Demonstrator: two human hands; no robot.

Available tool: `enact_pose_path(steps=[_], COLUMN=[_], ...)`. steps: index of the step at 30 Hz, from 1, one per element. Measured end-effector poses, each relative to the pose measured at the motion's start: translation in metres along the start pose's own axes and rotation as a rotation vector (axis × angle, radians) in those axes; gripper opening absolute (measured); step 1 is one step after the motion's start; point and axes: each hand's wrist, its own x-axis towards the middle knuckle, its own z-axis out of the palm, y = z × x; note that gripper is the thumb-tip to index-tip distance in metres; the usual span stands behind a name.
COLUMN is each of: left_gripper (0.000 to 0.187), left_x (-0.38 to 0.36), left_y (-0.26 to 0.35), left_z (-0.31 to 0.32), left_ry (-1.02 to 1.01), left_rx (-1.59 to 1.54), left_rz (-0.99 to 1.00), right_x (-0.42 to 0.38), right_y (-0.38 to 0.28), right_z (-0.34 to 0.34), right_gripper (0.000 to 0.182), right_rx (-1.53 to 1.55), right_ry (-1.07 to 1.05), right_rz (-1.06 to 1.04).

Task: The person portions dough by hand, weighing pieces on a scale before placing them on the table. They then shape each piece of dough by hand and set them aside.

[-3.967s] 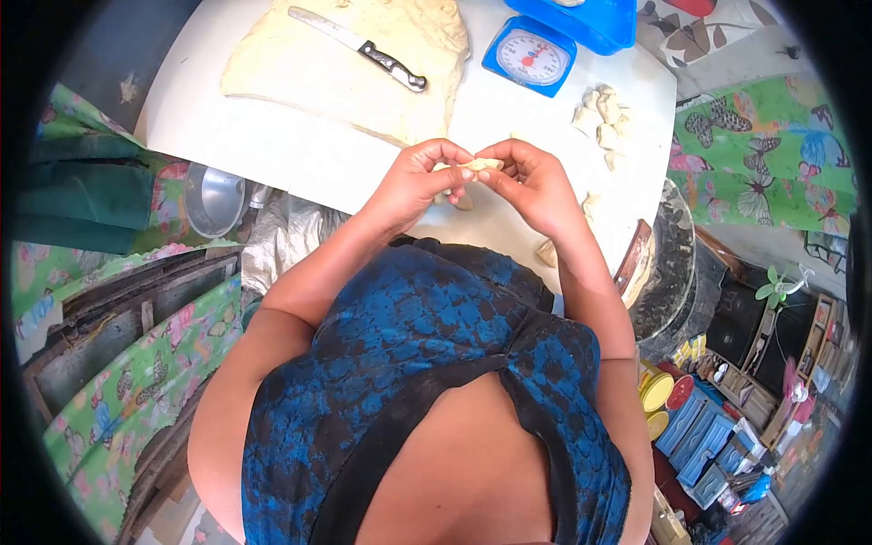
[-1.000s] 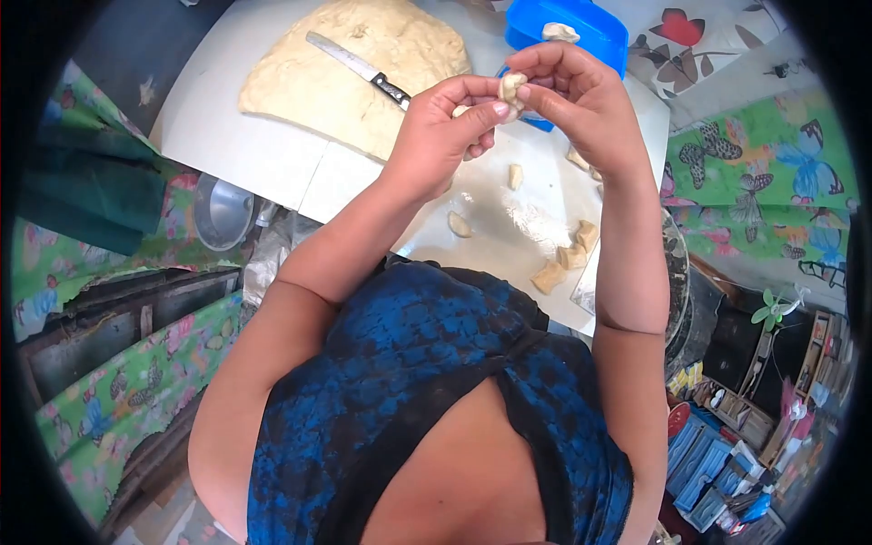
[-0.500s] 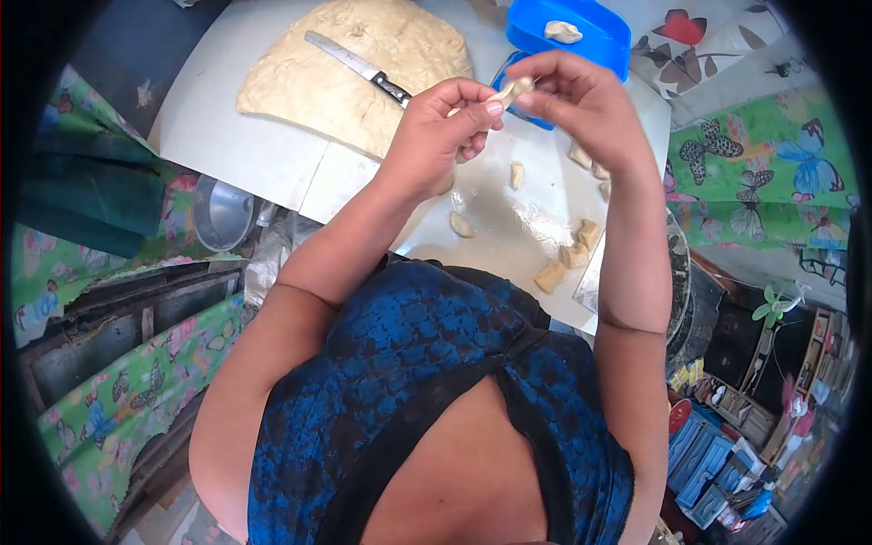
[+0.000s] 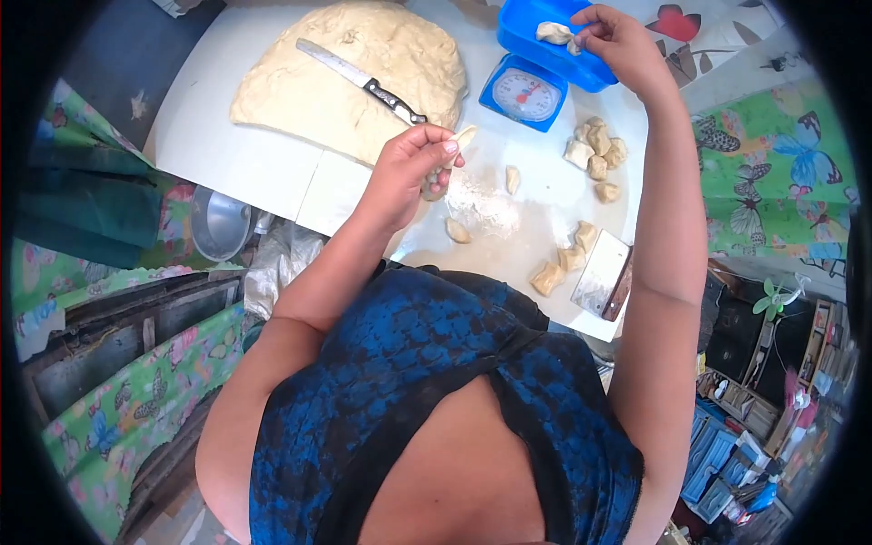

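My left hand (image 4: 420, 162) is closed around a piece of dough (image 4: 462, 139), whose tip sticks out past the thumb. Over the blue tray (image 4: 595, 71) of the scale, my right hand (image 4: 616, 38) pinches a small bit of dough (image 4: 573, 45). That bit touches or nearly touches a dough lump (image 4: 552, 34) in the tray. The dial (image 4: 525, 94) of the blue scale faces up below the tray. A black-handled knife (image 4: 349, 73) lies on the large dough slab (image 4: 336, 95) at the left.
Several dough lumps (image 4: 597, 145) sit right of the scale, and more (image 4: 563, 261) lie near the front edge beside a metal scraper (image 4: 601, 275). Two small pieces lie mid-table, one (image 4: 512, 179) below the scale, another (image 4: 457, 231) nearer me. A metal bowl (image 4: 221, 223) is at the left.
My hands have moved apart. The right went up and right to the tray with a bit of dough, while the left moved slightly down and left with its piece. The dial and lumps are now uncovered.
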Motion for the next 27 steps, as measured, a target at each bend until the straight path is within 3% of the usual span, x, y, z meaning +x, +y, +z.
enact_pose_path(steps=[3,5,8,12,15,18,22,25,27], left_gripper=[0.009,0.009,0.010,0.010,0.010,0.011,0.012,0.011,0.012], left_x=[-0.002,-0.003,-0.003,-0.003,-0.004,-0.005,-0.009,-0.012,-0.016], left_y=[0.000,0.000,-0.001,-0.002,-0.003,-0.003,-0.004,-0.004,0.000], left_z=[-0.002,-0.001,-0.002,-0.001,-0.001,0.001,0.004,0.007,0.012], left_ry=[0.004,0.013,0.015,0.006,-0.002,-0.018,-0.040,-0.094,-0.083], left_rx=[0.003,0.006,0.009,0.016,0.039,0.042,0.060,0.069,0.097], left_rz=[-0.011,-0.017,-0.019,-0.027,-0.040,-0.054,-0.067,-0.053,-0.081], right_x=[0.001,0.006,0.002,-0.016,-0.034,-0.062,-0.102,-0.120,-0.125], right_y=[-0.006,0.003,-0.003,-0.019,-0.026,-0.038,-0.030,-0.022,-0.023], right_z=[0.004,0.007,0.007,0.005,0.008,0.021,0.062,0.097,0.102], right_gripper=[0.019,0.018,0.016,0.015,0.015,0.025,0.031,0.033,0.032], right_rx=[-0.091,-0.236,-0.122,-0.187,0.055,0.006,-0.013,0.063,0.074], right_ry=[-0.035,0.028,0.086,0.205,0.246,0.285,-0.212,-0.225,-0.242], right_rz=[0.093,-0.065,-0.032,-0.091,-0.201,-0.166,-0.397,-0.515,-0.417])
